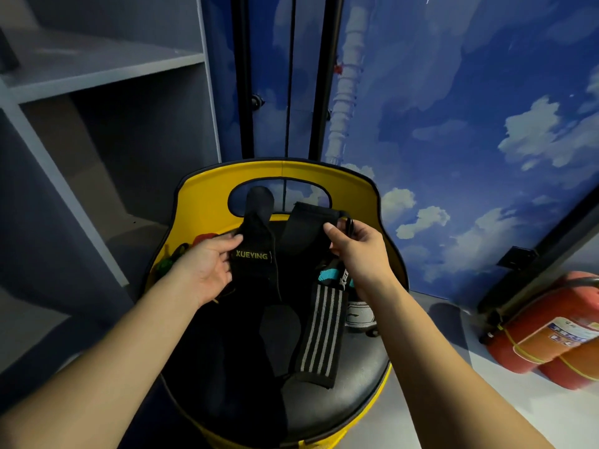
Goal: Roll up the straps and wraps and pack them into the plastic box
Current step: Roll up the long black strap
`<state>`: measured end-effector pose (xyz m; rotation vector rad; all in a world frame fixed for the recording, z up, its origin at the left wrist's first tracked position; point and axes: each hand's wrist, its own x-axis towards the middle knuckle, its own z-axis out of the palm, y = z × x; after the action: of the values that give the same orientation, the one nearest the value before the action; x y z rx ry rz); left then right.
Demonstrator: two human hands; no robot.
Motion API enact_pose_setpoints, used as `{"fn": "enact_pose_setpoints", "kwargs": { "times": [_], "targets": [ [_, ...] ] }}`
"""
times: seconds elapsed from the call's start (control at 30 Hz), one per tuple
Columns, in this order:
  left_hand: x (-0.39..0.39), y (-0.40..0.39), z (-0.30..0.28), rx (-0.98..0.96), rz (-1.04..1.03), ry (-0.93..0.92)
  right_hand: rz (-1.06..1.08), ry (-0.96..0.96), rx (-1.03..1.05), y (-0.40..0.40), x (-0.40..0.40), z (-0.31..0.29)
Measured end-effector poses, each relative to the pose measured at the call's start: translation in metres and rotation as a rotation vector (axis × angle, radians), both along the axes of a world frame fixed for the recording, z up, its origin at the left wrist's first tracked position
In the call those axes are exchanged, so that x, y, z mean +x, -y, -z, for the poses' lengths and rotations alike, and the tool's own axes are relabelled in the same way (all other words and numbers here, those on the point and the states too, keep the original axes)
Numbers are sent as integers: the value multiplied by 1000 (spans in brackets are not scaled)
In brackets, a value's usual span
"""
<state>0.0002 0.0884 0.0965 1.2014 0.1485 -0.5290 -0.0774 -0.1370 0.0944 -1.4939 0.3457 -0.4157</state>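
Head view: a black strap marked XUEYING is held up over a yellow chair, pinched by the left hand; the right hand pinches a second black strap near its metal ring. A grey-striped wrap lies on the dark seat beneath. Red fire extinguishers lie at right; grey shelving stands at left.

Storage corner: grey shelving, sky-mural wall, red fire extinguishers.

We see a black strap with yellow letters held up in the left hand. Another black strap hangs from the right hand, and just below that hand lies a long wrap with grey stripes.
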Motion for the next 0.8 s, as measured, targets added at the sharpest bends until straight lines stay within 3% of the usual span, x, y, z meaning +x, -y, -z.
{"fn": "enact_pose_setpoints", "kwargs": {
  "times": [0.3,0.43,0.8],
  "targets": [
    [-38,-19,-32,69,-63,59,16,41,-35,-7,-34,-35],
    [-46,-27,-46,83,-102,59,123,45,0,-4,-37,-46],
    [-48,-31,-82,28,-95,139,158,-30,-67,6,-47,-36]
  ]
}}
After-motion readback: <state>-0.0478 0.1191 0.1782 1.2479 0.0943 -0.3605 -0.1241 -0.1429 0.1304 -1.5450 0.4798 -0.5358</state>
